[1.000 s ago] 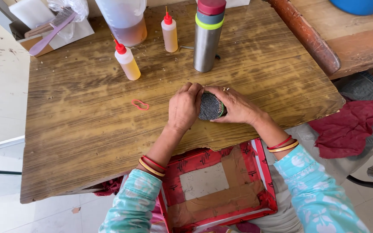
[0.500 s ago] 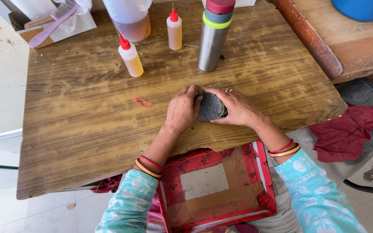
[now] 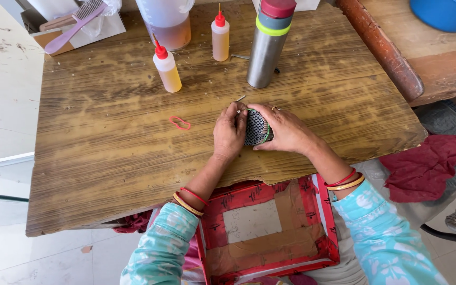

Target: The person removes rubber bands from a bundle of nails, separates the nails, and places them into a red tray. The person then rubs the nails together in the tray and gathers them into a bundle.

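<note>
Both hands, left hand [image 3: 229, 133] and right hand [image 3: 286, 129], pinch a small black mesh piece [image 3: 254, 128] between them on the wooden counter [image 3: 106, 158]; possibly a needle [image 3: 240, 98] pokes out above it.

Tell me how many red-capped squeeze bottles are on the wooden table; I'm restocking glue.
2. One squeeze bottle stands left of centre near the table's far edge; the other stands farther back, between the large jug and the steel flask. Others may be out of frame.
</note>
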